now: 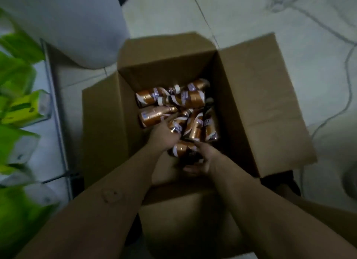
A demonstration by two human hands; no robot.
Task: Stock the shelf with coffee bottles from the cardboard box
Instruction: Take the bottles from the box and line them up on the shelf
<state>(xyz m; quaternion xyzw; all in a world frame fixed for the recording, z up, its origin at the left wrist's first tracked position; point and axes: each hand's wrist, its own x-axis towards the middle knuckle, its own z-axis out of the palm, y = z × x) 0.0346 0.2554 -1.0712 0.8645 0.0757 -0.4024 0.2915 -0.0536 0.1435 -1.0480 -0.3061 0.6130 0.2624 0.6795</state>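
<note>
Here, both arms are down in the carton, seen from overhead.

Floor: pale marbled tile floor (289, 27) lies bare beyond the far and right flaps, the widest open room for lifting bottles out and away.

Shelf: the shelf (56, 108) runs down the left side, its thin metal edge just beside the box's left flap; green packs (21, 108) already sit on it. That rail is the nearest thing for an elbow or bottle to clip on the way across, in my judgement.

Cardboard box: the cardboard box (251, 108) stands open on the floor, four flaps splayed, walls deep. The near flap lies under both forearms and could catch a wrist on the way up.

Coffee bottles: the coffee bottles (185, 100) lie jumbled on their sides at the bottom, touching and overlapping. Pulling one free could roll its neighbours.

Left hand: the left hand (164, 137) reaches into the pile, fingers curled around a bottle (176, 126) in the middle; blur leaves the firmness of the hold unclear.

Right hand: the right hand (202, 158) cups the near bottle (183, 148) from the right side, fingers wrapped under it.

Risk: a glossy bottle may slip from a partial grip and drop back into the heap, or knock the box wall on the way out.
</note>
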